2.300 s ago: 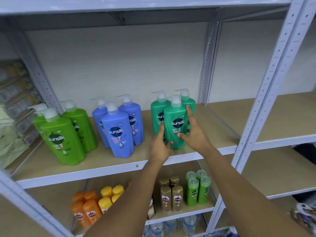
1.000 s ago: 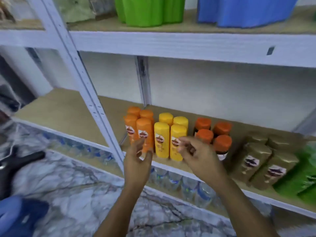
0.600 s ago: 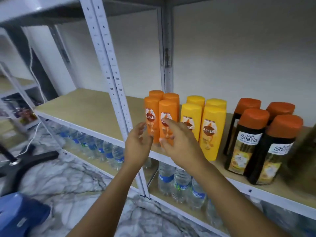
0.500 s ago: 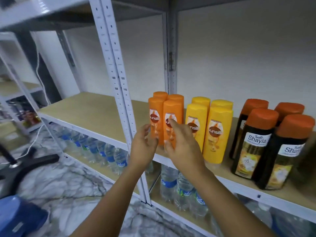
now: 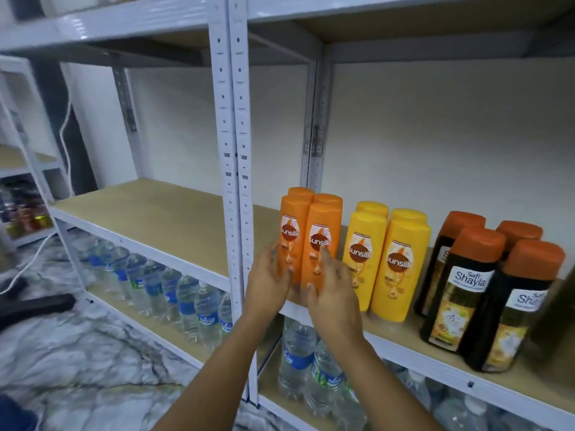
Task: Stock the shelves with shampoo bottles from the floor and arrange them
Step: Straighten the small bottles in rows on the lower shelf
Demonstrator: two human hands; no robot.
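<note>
- The left hand (image 5: 270, 286) sat in the middle of the frame, fingers nearly straight and a little spread, touching the left side of the orange bottles (image 5: 311, 241).
- The right hand (image 5: 331, 293) was just beside it, fingers loosely open, with one fingertip on the label of the front right orange bottle. Neither hand was wrapped around a bottle.
- There were four orange bottles, standing up in a tight square, two in front and two behind. They stood on the shelf (image 5: 174, 219), near its front edge and just right of the white post (image 5: 233, 181).
- To their right stood four yellow bottles (image 5: 387, 259), also two in front and two behind, a small gap away from the orange ones.
- Further right, near the right edge of the frame, stood four dark bottles (image 5: 485, 293) with orange-brown caps.
- A dark shape showed at the far right edge, too blurred to tell what it was.
- Under the shelf, in the lower half of the frame, many water bottles (image 5: 186, 303) with blue labels stood in rows. There were too many, and some too hidden, to count.
- The marble floor (image 5: 77, 353) filled the lower left of the frame.
- A white cord (image 5: 67, 126) hung at the upper left.
</note>
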